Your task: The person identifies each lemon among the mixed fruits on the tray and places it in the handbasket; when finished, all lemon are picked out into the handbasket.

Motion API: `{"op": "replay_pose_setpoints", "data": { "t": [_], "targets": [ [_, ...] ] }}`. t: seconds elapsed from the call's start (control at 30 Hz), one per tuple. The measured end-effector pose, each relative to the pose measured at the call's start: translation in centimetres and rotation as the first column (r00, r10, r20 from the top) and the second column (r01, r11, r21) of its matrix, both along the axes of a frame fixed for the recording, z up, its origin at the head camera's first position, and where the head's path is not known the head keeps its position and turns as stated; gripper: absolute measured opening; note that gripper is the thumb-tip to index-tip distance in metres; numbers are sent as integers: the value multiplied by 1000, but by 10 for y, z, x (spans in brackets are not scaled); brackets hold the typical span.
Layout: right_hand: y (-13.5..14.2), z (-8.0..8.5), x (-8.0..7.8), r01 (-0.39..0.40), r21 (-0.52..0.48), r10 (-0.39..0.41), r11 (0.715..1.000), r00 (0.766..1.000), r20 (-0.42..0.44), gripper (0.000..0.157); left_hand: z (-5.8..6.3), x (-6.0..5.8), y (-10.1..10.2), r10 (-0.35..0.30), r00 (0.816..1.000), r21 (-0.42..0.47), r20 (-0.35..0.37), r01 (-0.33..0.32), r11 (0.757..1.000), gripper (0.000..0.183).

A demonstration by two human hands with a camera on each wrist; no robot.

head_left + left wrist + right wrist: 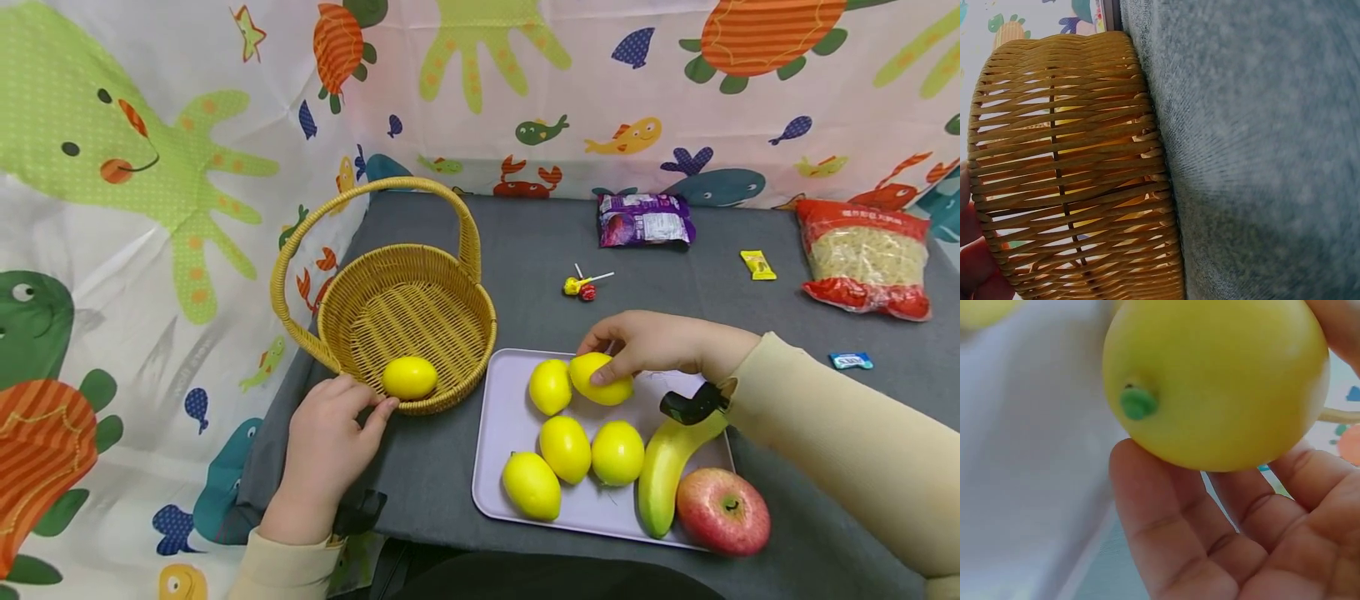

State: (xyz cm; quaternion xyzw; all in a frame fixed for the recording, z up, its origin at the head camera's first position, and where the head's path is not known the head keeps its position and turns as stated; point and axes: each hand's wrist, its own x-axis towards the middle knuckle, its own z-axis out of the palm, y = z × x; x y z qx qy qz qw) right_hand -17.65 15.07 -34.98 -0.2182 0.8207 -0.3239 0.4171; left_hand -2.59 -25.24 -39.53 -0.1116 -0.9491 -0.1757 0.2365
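My right hand [648, 346] pinches a lemon [600, 379] between thumb and fingers over the back of a pale tray [491, 450]. In the right wrist view, the lemon's green stem end faces the camera. Several other lemons [565, 450] lie on the tray beside it. My left hand [330, 437] grips the near rim of a woven basket [420, 300], thumb and fingers at its edge. One lemon [410, 378] lies inside, against the near wall. The left wrist view shows the basket's woven side [1066, 169] close up, with fingertips at the left edge.
A banana [667, 475] and an apple [723, 510] sit at the tray's right end. Behind the tray lie lollipops [585, 287] and a purple packet [647, 221]. Farther right are a yellow candy [758, 265], a red-and-clear bag [866, 258] and a blue candy [851, 360].
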Motion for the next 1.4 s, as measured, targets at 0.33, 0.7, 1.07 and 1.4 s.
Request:
{"op": "replay_pose_setpoints", "data": {
  "t": [0.33, 0.7, 1.07, 1.4],
  "targets": [
    [-61, 43, -15, -1, -168, -5, 986, 999, -38, 43, 1, -1, -2, 3, 1000, -7, 11, -3, 1000, 20],
    [-160, 29, -19, 18, -243, -61, 970, 983, -171, 47, 1, 0, -3, 5, 1000, -6, 26, -5, 1000, 21],
    [-195, 3, -17, -133, -44, 108, 990, 920, -376, 45, -1, 0, -2, -4, 1000, 2, 26, 4, 1000, 21],
    [-216, -3, -5, -220, 73, 230, 973, 877, -422, 44, 0, -1, -5, -1, 1000, 4, 21, 1, 1000, 21]
  ]
}}
